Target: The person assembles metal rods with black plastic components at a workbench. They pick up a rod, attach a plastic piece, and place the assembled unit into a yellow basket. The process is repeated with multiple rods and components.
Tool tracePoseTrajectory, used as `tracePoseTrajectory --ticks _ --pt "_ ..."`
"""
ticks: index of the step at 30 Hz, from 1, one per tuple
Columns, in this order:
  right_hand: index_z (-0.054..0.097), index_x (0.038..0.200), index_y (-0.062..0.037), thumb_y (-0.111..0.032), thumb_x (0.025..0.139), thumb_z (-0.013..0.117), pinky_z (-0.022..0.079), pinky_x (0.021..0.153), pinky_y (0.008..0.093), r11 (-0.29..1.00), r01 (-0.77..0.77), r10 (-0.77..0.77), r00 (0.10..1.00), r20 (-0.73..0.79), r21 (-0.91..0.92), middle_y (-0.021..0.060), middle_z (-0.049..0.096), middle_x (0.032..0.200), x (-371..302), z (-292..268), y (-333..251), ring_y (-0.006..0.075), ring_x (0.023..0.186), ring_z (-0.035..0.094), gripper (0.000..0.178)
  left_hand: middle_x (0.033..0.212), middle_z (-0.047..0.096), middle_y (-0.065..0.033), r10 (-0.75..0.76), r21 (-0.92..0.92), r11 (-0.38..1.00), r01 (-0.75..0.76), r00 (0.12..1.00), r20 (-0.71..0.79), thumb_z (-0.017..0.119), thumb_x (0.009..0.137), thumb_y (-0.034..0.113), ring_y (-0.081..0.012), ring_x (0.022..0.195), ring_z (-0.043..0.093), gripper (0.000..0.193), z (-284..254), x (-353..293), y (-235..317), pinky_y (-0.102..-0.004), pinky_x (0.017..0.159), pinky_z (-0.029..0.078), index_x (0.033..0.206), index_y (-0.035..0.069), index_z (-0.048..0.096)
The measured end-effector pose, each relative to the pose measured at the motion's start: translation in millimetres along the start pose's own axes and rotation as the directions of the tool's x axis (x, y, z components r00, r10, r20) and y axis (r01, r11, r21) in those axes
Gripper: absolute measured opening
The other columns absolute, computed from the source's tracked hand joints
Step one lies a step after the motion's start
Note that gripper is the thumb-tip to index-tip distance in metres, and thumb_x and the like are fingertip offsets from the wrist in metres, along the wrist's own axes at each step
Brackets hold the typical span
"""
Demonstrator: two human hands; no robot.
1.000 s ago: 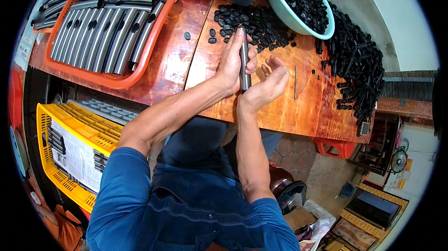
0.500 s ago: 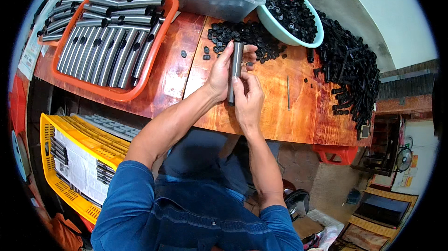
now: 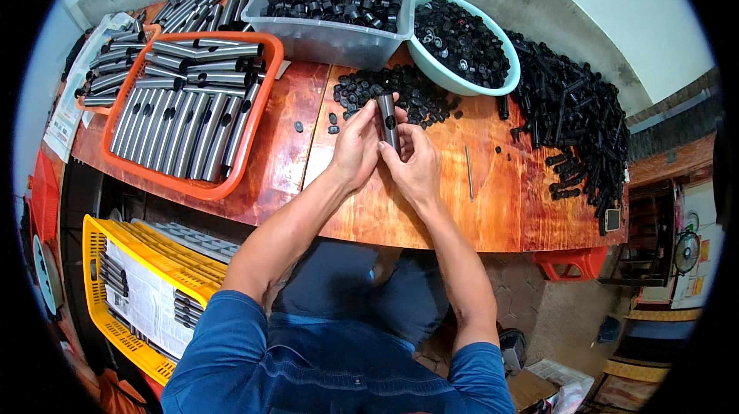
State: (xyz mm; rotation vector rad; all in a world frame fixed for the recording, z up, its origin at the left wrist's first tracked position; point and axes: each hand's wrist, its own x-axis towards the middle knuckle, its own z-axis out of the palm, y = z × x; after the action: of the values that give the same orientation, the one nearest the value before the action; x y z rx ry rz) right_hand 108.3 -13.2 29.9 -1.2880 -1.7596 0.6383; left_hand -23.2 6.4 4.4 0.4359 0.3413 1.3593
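Note:
Over the middle of the wooden table I hold a dark grey metal tube (image 3: 386,106) in both hands, tilted nearly upright in the picture. A dark oval hole shows in its side, partway along. My left hand (image 3: 356,148) is closed on the tube from the left, fingers partly hidden behind it. From the right, my right hand (image 3: 418,166) grips its lower part, the thumb pressed along the side. Just beyond my hands lies a loose heap of small black oval caps (image 3: 439,102). Whether a cap is pinched between my fingers is hidden.
An orange basket (image 3: 250,156) of metal tubes stands left. At the back are a clear plastic bin (image 3: 331,43) and a pale blue basin (image 3: 469,89), both filled with black parts. Black fittings (image 3: 570,106) heap at right, near a thin metal rod (image 3: 469,171). A yellow crate (image 3: 154,248) sits lower left.
The tube has turned so its side hole now shows, and it looks more foreshortened. Both hands still grip it. The view has shifted, so the table sits lower in the picture.

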Motion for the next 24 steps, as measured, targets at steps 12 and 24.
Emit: tracePoseTrajectory --ticks 12,24 --pt "0.057 0.113 -0.0003 -0.015 0.084 0.076 0.053 0.062 0.0431 0.95 0.265 -0.305 0.903 -0.303 -0.167 0.0176 0.068 0.083 7 6 34 0.0343 0.069 0.067 0.038 0.114 0.065 -0.0095 0.31 0.36 0.888 -0.285 0.951 -0.014 0.055 0.103 0.024 -0.0196 0.106 0.063 0.039 11 -4 17 -0.0338 0.092 0.051 0.135 0.002 0.055" --pt "0.057 0.113 -0.0012 -0.019 0.087 0.074 0.053 0.067 0.0444 0.959 0.246 -0.278 0.916 -0.291 -0.142 0.0178 0.068 0.085 5 1 25 0.0365 0.075 0.068 0.035 0.103 0.074 -0.0175 0.382 0.866 -0.492 -0.089 0.872 0.307 0.07 0.085 0.019 -0.0335 0.1 0.07 0.027 50 125 159 -0.0434 0.088 0.055 0.109 0.006 0.073"
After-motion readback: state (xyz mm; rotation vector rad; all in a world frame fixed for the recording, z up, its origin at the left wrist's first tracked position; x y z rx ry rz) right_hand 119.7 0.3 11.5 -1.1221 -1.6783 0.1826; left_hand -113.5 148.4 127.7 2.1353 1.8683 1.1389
